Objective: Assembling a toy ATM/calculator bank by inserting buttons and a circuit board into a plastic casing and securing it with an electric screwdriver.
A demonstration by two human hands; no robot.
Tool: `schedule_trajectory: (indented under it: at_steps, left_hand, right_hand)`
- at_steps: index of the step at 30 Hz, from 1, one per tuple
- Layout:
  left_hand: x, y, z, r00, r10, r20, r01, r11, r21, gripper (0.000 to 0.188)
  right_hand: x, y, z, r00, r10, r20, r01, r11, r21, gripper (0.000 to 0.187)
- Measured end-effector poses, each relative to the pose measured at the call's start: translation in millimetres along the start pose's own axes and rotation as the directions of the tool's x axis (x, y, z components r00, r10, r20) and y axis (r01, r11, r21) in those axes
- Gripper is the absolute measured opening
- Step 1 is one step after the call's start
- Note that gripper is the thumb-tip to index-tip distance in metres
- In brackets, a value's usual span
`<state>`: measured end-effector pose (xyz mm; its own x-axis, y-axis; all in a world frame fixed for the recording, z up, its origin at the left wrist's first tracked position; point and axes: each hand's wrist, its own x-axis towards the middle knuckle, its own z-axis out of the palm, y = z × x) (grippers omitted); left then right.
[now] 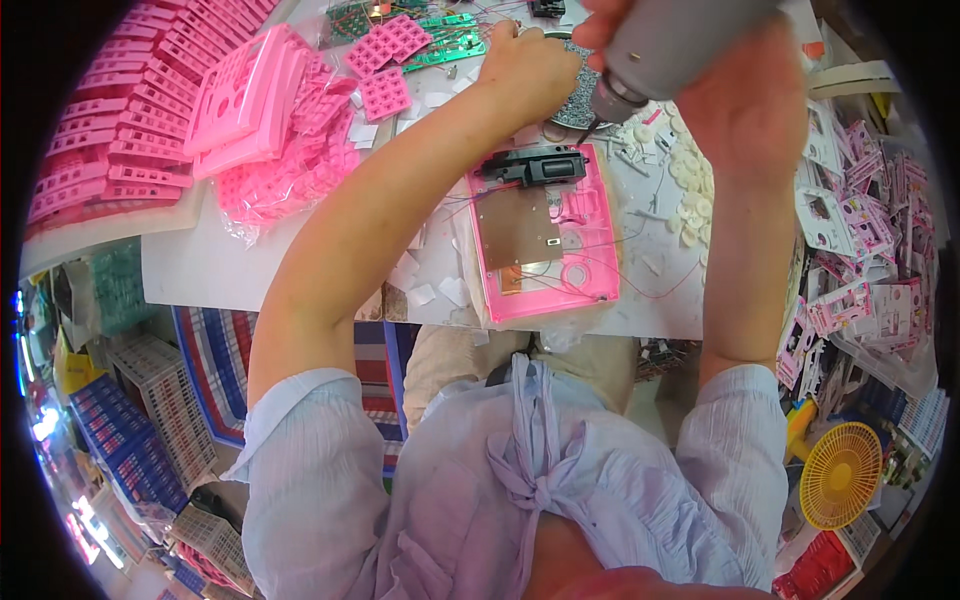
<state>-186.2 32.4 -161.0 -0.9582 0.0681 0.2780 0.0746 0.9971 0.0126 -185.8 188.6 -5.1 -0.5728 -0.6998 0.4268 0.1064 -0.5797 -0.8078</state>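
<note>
White workbench (215,278), head view: pink plastic parts (250,95) heaped far left. Open pink housing (603,225) lies at bench's near edge, black module (540,168) across its far end. Right hand (748,110) wrapped round gray electric screwdriver (680,50), tip near module's right end. Left hand (528,70) beside round dish (564,122) of tiny gray pieces, fingers bent; can't tell if gripping anything.
</note>
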Motion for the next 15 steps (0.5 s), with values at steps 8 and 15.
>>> schedule_trajectory:
  at_steps: [8, 15]
  left_hand:
    - [-18.9, 9.1, -55.8, 0.996, 0.037, -0.086, -0.052, 0.981, -0.188, 0.016]
    - [-113.6, 52.7, -98.1, 0.984, -0.025, -0.176, -0.083, 0.810, -0.580, 0.006]
  right_hand:
    - [-15.7, -7.4, -14.6, 0.999, -0.011, -0.032, 0.005, 0.979, -0.204, 0.051]
    - [-51.0, 3.1, -25.7, 0.991, -0.070, 0.117, 0.055, 0.991, 0.125, 0.044]
